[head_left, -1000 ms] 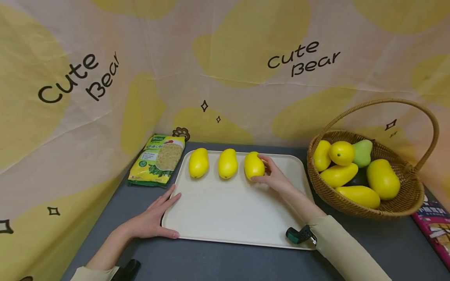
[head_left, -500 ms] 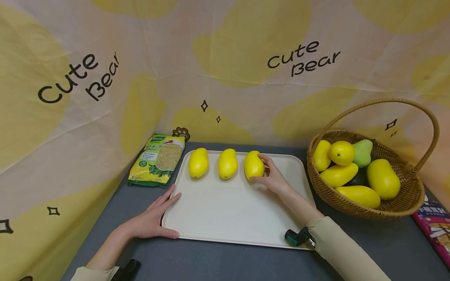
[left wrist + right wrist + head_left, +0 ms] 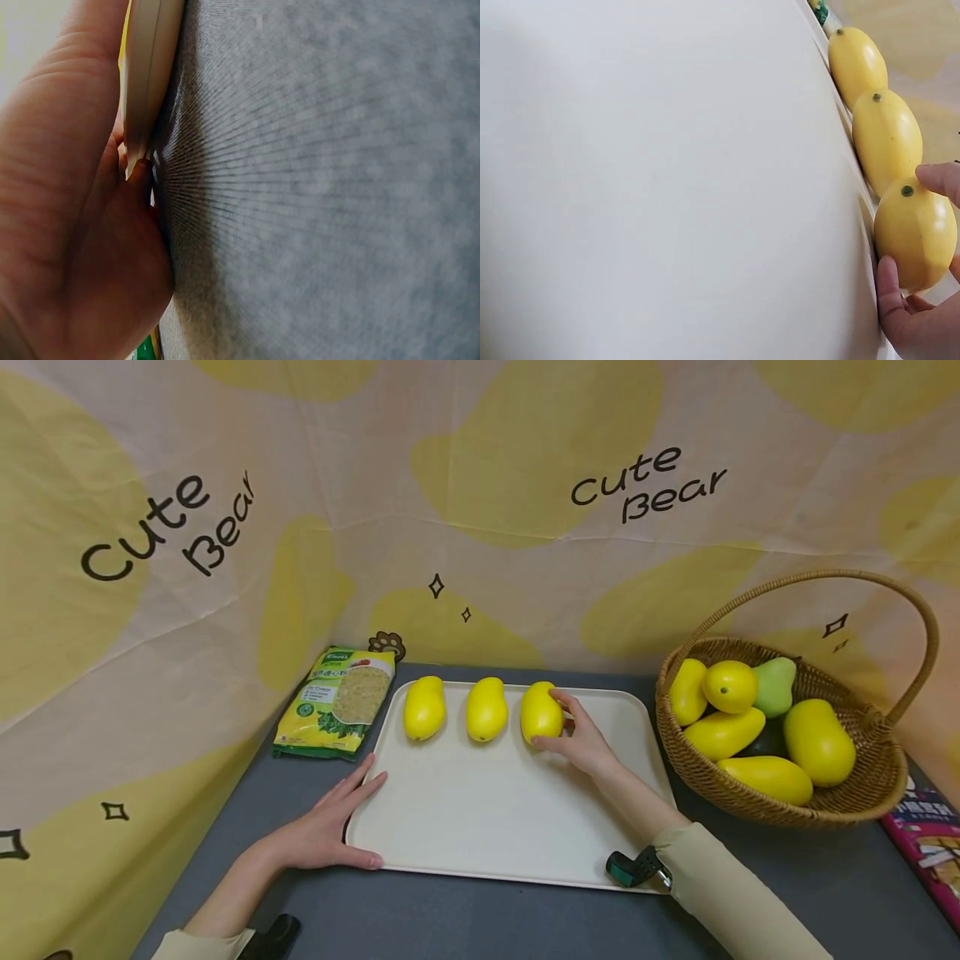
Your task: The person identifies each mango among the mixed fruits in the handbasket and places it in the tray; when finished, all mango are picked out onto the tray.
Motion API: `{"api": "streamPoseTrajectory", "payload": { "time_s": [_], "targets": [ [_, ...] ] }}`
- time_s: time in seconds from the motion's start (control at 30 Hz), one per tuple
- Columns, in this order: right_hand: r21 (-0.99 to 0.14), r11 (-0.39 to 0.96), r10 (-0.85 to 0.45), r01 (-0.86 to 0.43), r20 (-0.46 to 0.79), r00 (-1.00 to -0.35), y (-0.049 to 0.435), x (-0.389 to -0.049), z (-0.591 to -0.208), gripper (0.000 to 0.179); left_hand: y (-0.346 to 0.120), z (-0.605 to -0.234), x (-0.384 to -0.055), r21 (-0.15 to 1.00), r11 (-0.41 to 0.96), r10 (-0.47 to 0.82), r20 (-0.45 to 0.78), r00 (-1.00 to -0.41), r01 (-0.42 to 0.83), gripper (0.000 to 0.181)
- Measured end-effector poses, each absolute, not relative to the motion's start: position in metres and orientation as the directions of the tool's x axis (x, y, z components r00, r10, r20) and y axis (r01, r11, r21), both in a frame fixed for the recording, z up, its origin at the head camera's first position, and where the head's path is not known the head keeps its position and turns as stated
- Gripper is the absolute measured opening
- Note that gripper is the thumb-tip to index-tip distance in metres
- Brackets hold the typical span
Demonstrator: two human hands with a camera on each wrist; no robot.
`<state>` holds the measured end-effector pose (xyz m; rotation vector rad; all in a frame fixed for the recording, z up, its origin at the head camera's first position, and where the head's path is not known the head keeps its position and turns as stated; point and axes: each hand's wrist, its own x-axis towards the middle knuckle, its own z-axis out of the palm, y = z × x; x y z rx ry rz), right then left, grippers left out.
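Three yellow mangoes stand in a row along the far side of a white tray [image 3: 480, 827]: the left mango [image 3: 423, 708], the middle mango [image 3: 486, 710] and the right mango [image 3: 540, 711]. My right hand [image 3: 581, 743] holds the right mango from its right side, thumb and fingers bent around it; the right wrist view shows this grip on the nearest mango [image 3: 915, 232], with the fruit resting on the tray. At the tray's left front corner lies my left hand [image 3: 322, 835], fingers spread and mostly straight against the edge. In the left wrist view the palm [image 3: 97, 277] covers much of the contact.
A wicker basket [image 3: 780, 814] with a tall handle stands right of the tray, holding several yellow fruits, a green pear [image 3: 772, 687] and a dark item. A yellow-green food packet [image 3: 333, 703] lies at back left. A pink packet [image 3: 930, 852] lies at far right.
The right mango and my right hand have shifted very slightly left and back. My left hand and the other two mangoes stay where they were.
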<state>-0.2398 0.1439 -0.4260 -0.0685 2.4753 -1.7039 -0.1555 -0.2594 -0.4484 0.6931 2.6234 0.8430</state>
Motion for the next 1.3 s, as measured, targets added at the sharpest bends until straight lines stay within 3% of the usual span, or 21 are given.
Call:
{"api": "streamPoseTrajectory", "payload": {
  "time_s": [0.63,0.97,1.3],
  "targets": [
    [-0.943,0.322,-0.077,0.082,-0.112,-0.991,0.15,-0.236,-0.423,0.083,-0.254,-0.445,-0.156,0.61,0.702,0.544,-0.127,-0.83,0.367,0.11],
    [-0.984,0.155,0.014,0.09,-0.089,-0.996,0.157,-0.211,-0.403,0.046,-0.257,-0.447,-0.156,0.61,0.705,0.54,-0.13,-0.832,0.362,0.111],
    [-0.989,0.066,-0.103,0.135,-0.142,-0.985,0.174,-0.18,-0.365,0.031,-0.257,-0.448,-0.155,0.607,0.712,0.529,-0.131,-0.839,0.354,0.112]
  ]
}}
